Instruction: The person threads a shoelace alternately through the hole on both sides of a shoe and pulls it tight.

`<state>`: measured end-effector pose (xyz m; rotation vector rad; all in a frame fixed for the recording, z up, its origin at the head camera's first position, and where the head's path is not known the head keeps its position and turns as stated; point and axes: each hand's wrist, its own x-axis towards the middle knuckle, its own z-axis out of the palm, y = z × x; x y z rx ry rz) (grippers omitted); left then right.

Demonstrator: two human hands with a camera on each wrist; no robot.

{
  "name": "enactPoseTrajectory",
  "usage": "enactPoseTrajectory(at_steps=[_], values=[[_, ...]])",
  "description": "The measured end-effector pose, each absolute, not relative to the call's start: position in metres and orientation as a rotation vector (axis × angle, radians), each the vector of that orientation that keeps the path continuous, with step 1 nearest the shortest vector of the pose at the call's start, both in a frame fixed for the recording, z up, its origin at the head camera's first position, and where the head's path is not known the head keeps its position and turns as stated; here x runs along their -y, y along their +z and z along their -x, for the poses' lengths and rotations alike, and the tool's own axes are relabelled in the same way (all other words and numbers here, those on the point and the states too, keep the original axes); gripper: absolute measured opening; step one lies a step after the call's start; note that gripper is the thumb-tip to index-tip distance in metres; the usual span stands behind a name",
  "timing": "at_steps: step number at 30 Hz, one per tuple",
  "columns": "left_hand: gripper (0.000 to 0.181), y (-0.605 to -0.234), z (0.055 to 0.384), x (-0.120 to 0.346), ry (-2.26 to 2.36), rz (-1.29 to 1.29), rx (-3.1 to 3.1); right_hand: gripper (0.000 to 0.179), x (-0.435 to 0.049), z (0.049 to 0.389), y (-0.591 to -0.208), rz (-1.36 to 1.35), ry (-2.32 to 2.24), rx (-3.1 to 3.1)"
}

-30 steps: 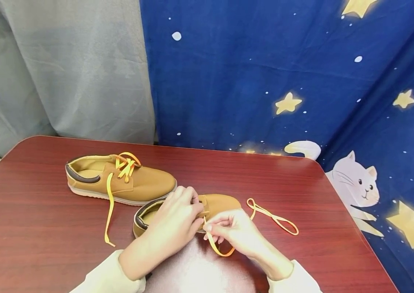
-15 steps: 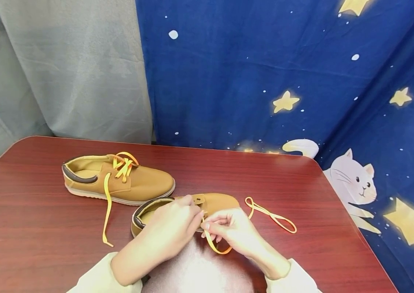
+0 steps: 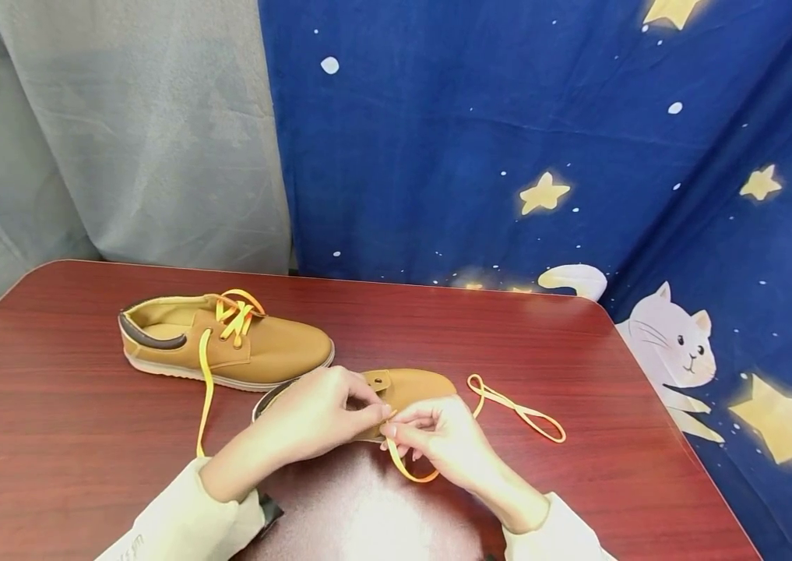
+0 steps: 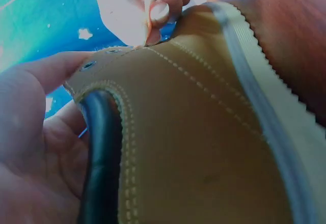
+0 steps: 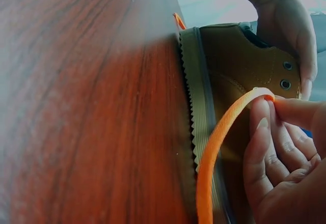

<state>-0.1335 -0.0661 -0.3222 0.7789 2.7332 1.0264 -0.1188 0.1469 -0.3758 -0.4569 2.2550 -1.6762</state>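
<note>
A tan lace-up shoe [image 3: 427, 386] lies on the table, toe to the right. My left hand [image 3: 322, 413] covers its opening and pinches the eyelet flap. In the left wrist view, that hand's finger lies along the edge of the flap, beside the dark padded collar [image 4: 102, 137]. My right hand [image 3: 448, 440] pinches an orange shoelace [image 5: 216, 137] between thumb and forefinger, close to its end, beside the shoe's near side. Two bare eyelets [image 5: 286, 84] show in the right wrist view. The lace hangs in a loop below the right hand.
A second tan shoe [image 3: 290, 347], partly laced in yellow-orange, stands behind to the left, one lace end [image 3: 206, 393] trailing onto the table. More lace [image 3: 522, 411] lies looped on the red-brown table [image 3: 543, 343] at right. Grey and blue curtains [image 3: 410, 156] hang behind.
My left hand has turned and shifted slightly left, its fingers leaving the shoe's far flap, and it covers more of the opening. The right hand keeps its pinch on the lace, almost in place.
</note>
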Motion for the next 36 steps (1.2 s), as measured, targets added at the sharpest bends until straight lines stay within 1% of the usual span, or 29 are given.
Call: enactPoseTrajectory(at_steps=[5,7,12,17,25,36], values=[[0.039,-0.329,0.141,0.072,1.139,-0.648,-2.604,0.021,-0.146,0.119,-0.378,0.438,-1.672,-2.261],[0.032,-0.331,0.144,0.073,1.168,-0.636,-2.581,0.021,-0.146,0.119,-0.378,0.427,-1.675,-2.258],[0.016,-0.335,0.145,0.073,1.171,-0.724,-2.59,0.022,-0.146,0.119,-0.377,0.43,-1.691,-2.242],[0.019,-0.338,0.142,0.068,1.178,-0.776,-2.667,0.021,-0.148,0.12,-0.378,0.452,-1.691,-2.226],[0.016,-0.339,0.142,0.065,1.12,-0.767,-2.705,0.02,-0.15,0.121,-0.379,0.484,-1.677,-2.278],[0.012,-0.341,0.137,0.06,1.273,-0.725,-2.745,0.02,-0.15,0.121,-0.379,0.492,-1.673,-2.293]])
